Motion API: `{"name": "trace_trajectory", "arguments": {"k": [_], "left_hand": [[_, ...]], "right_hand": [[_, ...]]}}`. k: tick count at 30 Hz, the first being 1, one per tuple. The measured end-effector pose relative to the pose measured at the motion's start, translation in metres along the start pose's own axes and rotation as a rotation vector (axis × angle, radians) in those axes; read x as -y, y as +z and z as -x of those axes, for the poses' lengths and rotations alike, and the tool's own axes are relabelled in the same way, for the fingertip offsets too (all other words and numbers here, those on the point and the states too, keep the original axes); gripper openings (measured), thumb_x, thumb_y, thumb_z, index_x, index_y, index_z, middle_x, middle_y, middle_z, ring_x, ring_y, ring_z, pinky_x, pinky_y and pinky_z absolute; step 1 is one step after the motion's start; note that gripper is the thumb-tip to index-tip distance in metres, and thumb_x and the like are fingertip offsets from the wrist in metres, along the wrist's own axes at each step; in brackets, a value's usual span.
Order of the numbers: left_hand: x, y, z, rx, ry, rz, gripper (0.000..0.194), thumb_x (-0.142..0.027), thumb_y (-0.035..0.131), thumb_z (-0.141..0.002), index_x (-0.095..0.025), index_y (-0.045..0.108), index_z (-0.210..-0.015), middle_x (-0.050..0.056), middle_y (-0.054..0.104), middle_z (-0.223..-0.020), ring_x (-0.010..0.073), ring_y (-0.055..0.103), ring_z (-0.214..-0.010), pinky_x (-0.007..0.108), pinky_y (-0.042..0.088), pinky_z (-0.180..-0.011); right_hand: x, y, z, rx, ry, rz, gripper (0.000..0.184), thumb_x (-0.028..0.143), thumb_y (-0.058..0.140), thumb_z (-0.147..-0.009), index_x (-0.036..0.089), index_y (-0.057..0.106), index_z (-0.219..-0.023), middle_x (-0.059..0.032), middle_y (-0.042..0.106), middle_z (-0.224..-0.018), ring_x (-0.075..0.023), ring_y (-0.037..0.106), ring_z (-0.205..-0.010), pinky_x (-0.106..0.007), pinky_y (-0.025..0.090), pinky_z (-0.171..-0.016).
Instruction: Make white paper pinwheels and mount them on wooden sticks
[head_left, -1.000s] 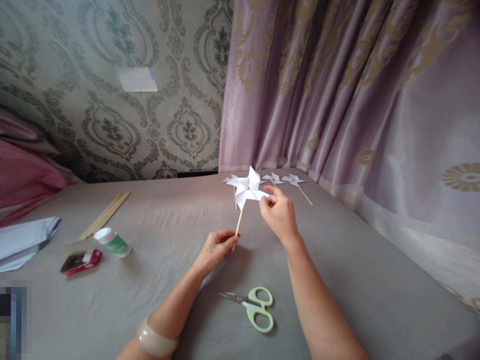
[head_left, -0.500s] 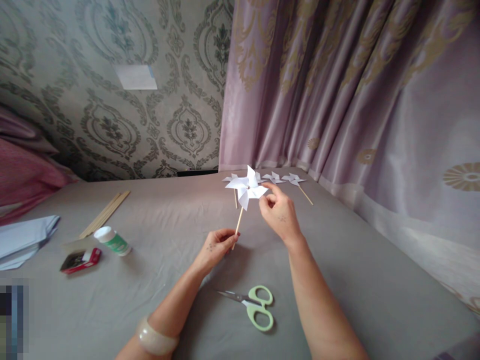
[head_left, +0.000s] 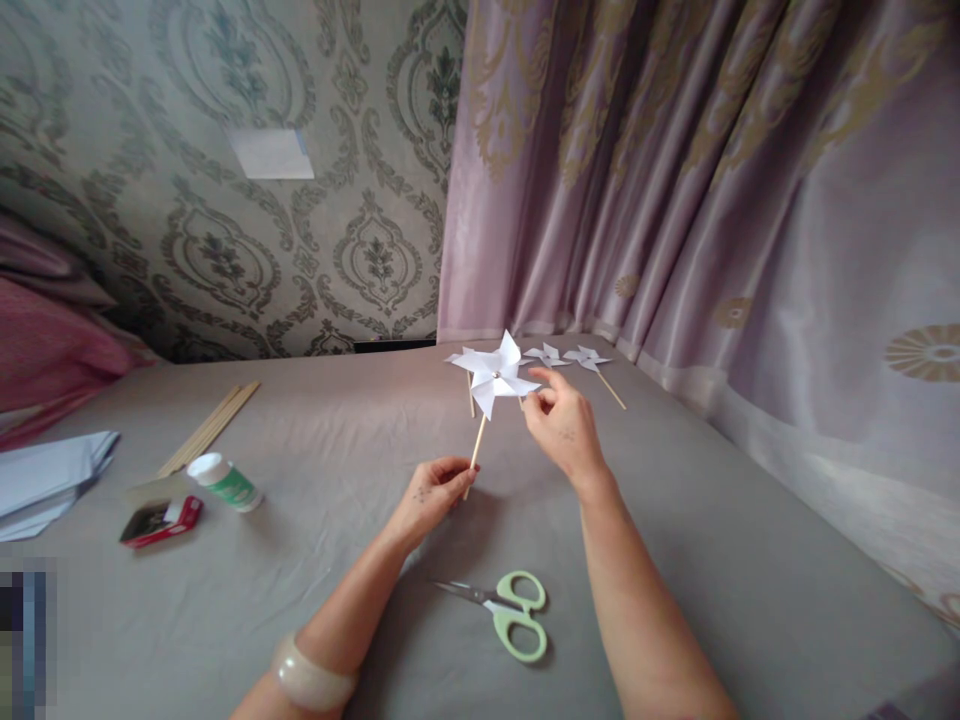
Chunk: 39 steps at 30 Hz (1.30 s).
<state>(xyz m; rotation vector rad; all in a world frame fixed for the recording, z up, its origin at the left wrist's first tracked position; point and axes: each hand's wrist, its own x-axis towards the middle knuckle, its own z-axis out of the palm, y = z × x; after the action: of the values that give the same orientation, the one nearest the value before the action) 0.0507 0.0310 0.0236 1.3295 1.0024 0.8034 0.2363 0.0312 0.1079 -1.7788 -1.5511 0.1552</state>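
Observation:
A white paper pinwheel (head_left: 496,378) on a thin wooden stick (head_left: 478,440) stands nearly upright, leaning slightly right, in front of me. My left hand (head_left: 435,490) is closed around the lower part of the stick. A small metal pin head sits at the pinwheel's centre. My right hand (head_left: 562,420) is at the pinwheel's right side, index finger and thumb apart by a blade tip. Whether a finger touches the paper is hard to tell. Green-handled scissors (head_left: 502,612) lie on the grey cloth below, between my forearms.
Several finished pinwheels (head_left: 586,358) lie at the back, partly hidden by the held one. On the left are wooden sticks (head_left: 210,430), a green-and-white glue bottle (head_left: 225,482), a small red box (head_left: 161,520) and paper sheets (head_left: 52,475). A curtain (head_left: 787,250) hangs along the right.
The pinwheel's blades have turned a little about the pin. My right hand has shifted slightly right, while my left hand and the stick stay in place.

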Motion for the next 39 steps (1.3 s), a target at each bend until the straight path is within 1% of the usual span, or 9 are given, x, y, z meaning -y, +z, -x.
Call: {"name": "trace_trajectory", "arguments": {"k": [3, 7, 10, 14, 21, 24, 30, 35, 39], "left_hand": [[-0.002, 0.0, 0.0, -0.011, -0.002, 0.005, 0.049, -0.053, 0.066, -0.064, -0.01, 0.069, -0.088, -0.002, 0.05, -0.056, 0.0087, 0.039, -0.051, 0.022, 0.028, -0.05], [-0.003, -0.001, 0.0, -0.019, 0.003, 0.008, 0.05, -0.053, 0.066, -0.064, -0.009, 0.069, -0.088, -0.002, 0.05, -0.056, 0.009, 0.04, -0.052, 0.022, 0.029, -0.051], [-0.001, -0.001, 0.0, -0.017, -0.006, 0.006, 0.05, -0.053, 0.066, -0.065, -0.01, 0.069, -0.088, -0.002, 0.05, -0.056, 0.0088, 0.04, -0.052, 0.022, 0.029, -0.05], [0.0, 0.0, 0.0, -0.008, -0.007, 0.008, 0.049, -0.053, 0.066, -0.064, -0.01, 0.069, -0.087, -0.002, 0.05, -0.055, 0.0086, 0.04, -0.051, 0.022, 0.028, -0.05], [0.0, -0.001, 0.0, -0.027, 0.002, 0.041, 0.045, -0.05, 0.067, -0.064, -0.01, 0.069, -0.085, -0.002, 0.051, -0.054, 0.0087, 0.041, -0.051, 0.022, 0.029, -0.05], [0.001, -0.003, -0.002, -0.056, 0.0, 0.075, 0.044, -0.048, 0.069, -0.062, -0.01, 0.069, -0.084, -0.002, 0.051, -0.053, 0.0087, 0.041, -0.05, 0.022, 0.03, -0.05], [0.002, -0.023, -0.008, -0.289, 0.004, 0.071, 0.043, -0.05, 0.07, -0.057, -0.011, 0.068, -0.076, -0.002, 0.053, -0.054, 0.0085, 0.042, -0.048, 0.022, 0.031, -0.049], [0.006, -0.045, -0.016, -0.484, 0.037, 0.003, 0.051, -0.054, 0.068, -0.055, -0.01, 0.069, -0.079, -0.002, 0.051, -0.05, 0.0089, 0.042, -0.046, 0.022, 0.031, -0.048], [0.009, -0.056, -0.028, -0.554, 0.027, -0.041, 0.049, -0.054, 0.067, -0.055, -0.01, 0.068, -0.076, -0.003, 0.05, -0.048, 0.0093, 0.042, -0.045, 0.023, 0.03, -0.047]], "right_hand": [[-0.003, 0.001, 0.002, 0.167, 0.017, 0.062, 0.049, 0.02, 0.049, -0.077, 0.01, 0.057, -0.124, -0.0057, 0.07, -0.067, -0.0194, 0.064, -0.071, -0.026, 0.043, -0.065], [-0.005, 0.005, 0.005, 0.493, -0.045, -0.155, 0.03, 0.02, 0.048, -0.076, 0.015, 0.071, -0.094, -0.002, 0.068, -0.06, -0.0138, 0.06, -0.057, -0.022, 0.041, -0.056], [-0.004, 0.004, 0.002, 0.274, -0.031, -0.225, 0.032, 0.022, 0.046, -0.078, 0.014, 0.068, -0.1, -0.0019, 0.067, -0.062, -0.0132, 0.058, -0.055, -0.022, 0.041, -0.056], [-0.004, -0.001, -0.002, -0.012, 0.018, -0.011, 0.057, 0.021, 0.046, -0.08, 0.014, 0.044, -0.136, -0.0038, 0.07, -0.072, -0.0179, 0.063, -0.07, -0.025, 0.043, -0.067], [-0.011, 0.008, 0.006, 0.701, -0.054, 0.02, 0.039, 0.019, 0.048, -0.078, 0.014, 0.066, -0.113, -0.0043, 0.071, -0.073, -0.0148, 0.061, -0.064, -0.022, 0.041, -0.058], [-0.019, 0.021, 0.007, 0.866, -0.059, -0.051, 0.037, 0.02, 0.051, -0.079, 0.012, 0.066, -0.111, -0.0026, 0.07, -0.068, -0.0117, 0.057, -0.056, -0.02, 0.04, -0.053], [-0.043, 0.061, -0.004, 0.668, 0.02, -0.129, 0.026, 0.018, 0.049, -0.083, 0.012, 0.07, -0.097, -0.0042, 0.071, -0.069, -0.0114, 0.06, -0.056, -0.019, 0.042, -0.053], [-0.048, 0.089, -0.001, 0.362, 0.056, -0.06, 0.032, 0.021, 0.042, -0.09, 0.014, 0.065, -0.11, -0.0114, 0.072, -0.098, -0.0173, 0.065, -0.086, -0.024, 0.045, -0.073], [-0.049, 0.096, 0.009, 0.267, 0.055, -0.023, 0.033, 0.022, 0.04, -0.091, 0.017, 0.064, -0.114, -0.0117, 0.071, -0.105, -0.0196, 0.065, -0.095, -0.026, 0.043, -0.083]]}}
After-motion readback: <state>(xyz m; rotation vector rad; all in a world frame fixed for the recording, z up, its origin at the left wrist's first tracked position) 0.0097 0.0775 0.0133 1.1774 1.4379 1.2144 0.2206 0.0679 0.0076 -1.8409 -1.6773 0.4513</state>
